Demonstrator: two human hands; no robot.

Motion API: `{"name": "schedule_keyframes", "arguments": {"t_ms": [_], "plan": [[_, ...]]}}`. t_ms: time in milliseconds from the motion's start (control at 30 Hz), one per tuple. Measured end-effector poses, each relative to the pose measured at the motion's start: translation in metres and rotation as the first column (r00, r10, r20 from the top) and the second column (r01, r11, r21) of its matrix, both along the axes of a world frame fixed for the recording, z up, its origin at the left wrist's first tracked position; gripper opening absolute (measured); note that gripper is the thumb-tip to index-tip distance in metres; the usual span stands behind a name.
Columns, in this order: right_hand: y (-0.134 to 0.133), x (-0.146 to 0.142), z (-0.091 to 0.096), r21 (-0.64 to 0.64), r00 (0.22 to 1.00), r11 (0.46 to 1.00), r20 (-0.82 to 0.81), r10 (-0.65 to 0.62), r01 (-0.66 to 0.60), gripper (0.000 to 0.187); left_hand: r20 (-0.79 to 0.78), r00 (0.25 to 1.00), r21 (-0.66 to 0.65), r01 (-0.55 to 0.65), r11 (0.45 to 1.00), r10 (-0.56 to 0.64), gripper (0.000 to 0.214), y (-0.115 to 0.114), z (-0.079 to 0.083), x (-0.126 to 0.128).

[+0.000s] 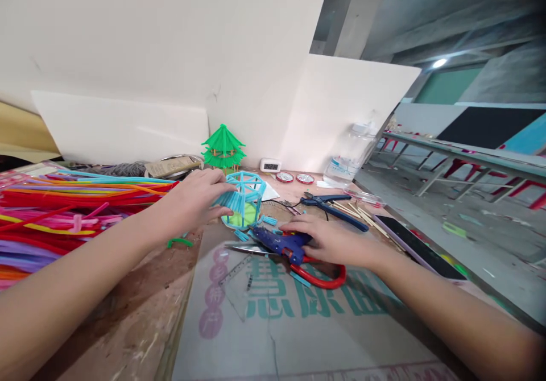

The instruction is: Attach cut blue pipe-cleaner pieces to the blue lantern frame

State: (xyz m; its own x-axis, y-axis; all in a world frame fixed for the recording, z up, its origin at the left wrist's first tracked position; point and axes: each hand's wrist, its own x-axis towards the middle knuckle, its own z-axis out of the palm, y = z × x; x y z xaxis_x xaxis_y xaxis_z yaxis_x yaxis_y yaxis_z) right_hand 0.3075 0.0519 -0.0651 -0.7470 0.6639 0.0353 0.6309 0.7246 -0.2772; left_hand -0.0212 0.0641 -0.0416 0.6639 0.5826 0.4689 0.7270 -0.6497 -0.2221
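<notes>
My left hand grips the near side of a light-blue straw pavilion model that stands on the table, fingers closed round its roof edge. My right hand lies over a blue hot-glue gun resting on the cardboard sheet, fingers curled round its body. Under the gun lie scissors with red handles. Short blue straw pieces are scattered beside the model.
A big heap of coloured straws fills the left. A finished green straw pavilion stands at the back, next to a small clock, a plastic bottle, blue pliers, wooden sticks and a phone near the table's right edge.
</notes>
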Motion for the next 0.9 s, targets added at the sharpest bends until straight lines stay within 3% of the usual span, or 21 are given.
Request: {"name": "schedule_keyframes", "arguments": {"t_ms": [133,233,333,400,500,667,900], "plan": [[0.001,0.0,-0.005,0.065,0.993,0.998,-0.111,0.033,-0.026,0.052,-0.009,1.0,-0.001,-0.005,1.0,0.005,0.04,0.003,0.0,-0.003],[-0.001,0.003,-0.001,0.004,0.954,0.998,-0.294,-0.056,0.059,0.043,-0.01,1.0,-0.004,-0.007,1.0,0.007,0.04,0.003,0.0,-0.003],[-0.008,-0.003,0.008,-0.127,0.83,0.969,-0.501,-0.245,0.21,0.022,-0.006,1.0,-0.004,-0.015,1.0,0.015,0.039,0.003,0.0,-0.004],[-0.012,-0.013,0.017,-0.218,0.712,0.935,-0.606,-0.355,0.28,0.021,-0.001,1.0,-0.007,-0.016,1.0,0.016,0.038,0.003,0.0,-0.004],[-0.012,-0.031,0.029,-0.335,0.628,0.916,-0.67,-0.396,0.221,0.029,-0.003,1.0,-0.012,-0.003,1.0,0.003,0.037,0.002,0.0,-0.004],[0.005,-0.049,0.03,-0.335,0.654,0.941,-0.704,-0.277,0.038,0.027,0.002,1.0,0.0,0.001,1.0,-0.001,0.036,0.002,-0.001,-0.003],[0.005,-0.041,0.008,-0.142,0.753,0.985,-0.636,-0.17,0.103,0.033,0.016,1.0,-0.007,0.011,1.0,-0.011,0.035,0.003,-0.003,-0.002]]}}
